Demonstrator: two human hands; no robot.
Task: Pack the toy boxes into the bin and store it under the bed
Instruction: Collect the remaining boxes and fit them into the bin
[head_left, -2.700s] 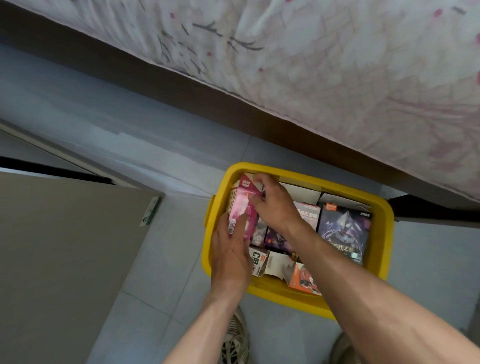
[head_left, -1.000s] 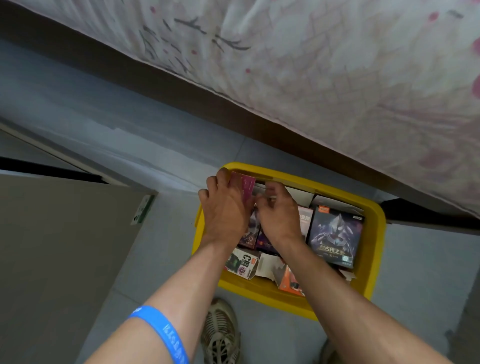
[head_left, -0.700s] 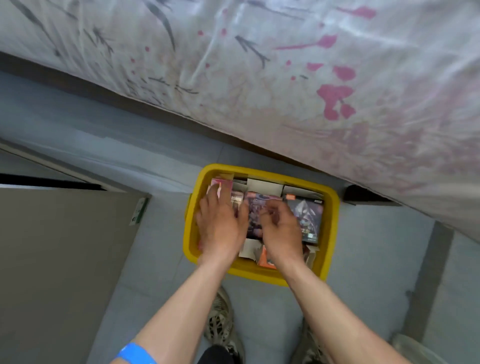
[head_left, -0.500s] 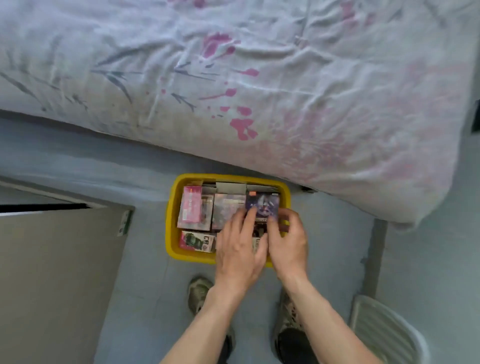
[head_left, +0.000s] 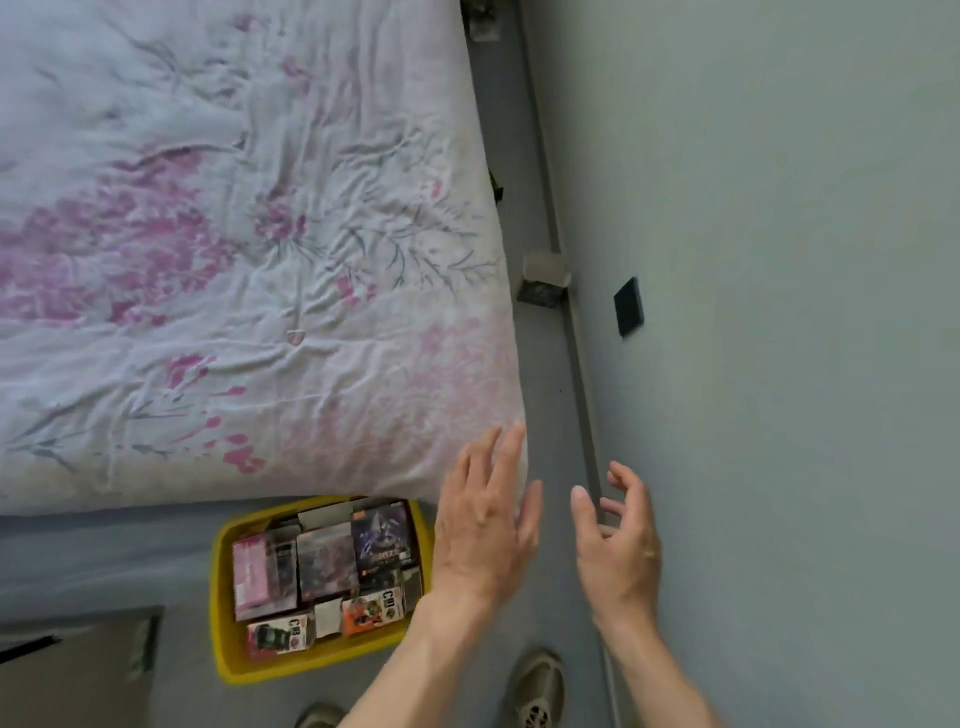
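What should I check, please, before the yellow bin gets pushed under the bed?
1. Toy boxes all inside the yellow bin: ok for those in view; whether any remain elsewhere, cannot tell.
2. Boxes below the rim, so they pass beneath the bed: cannot tell from above.
3. Left hand empty and open: ok.
4. Right hand empty, fingers loosely curled: ok.
5. Hands on the bin: not ok, both are off to its right.
6. Space under the bed free: cannot tell, hidden by the mattress.
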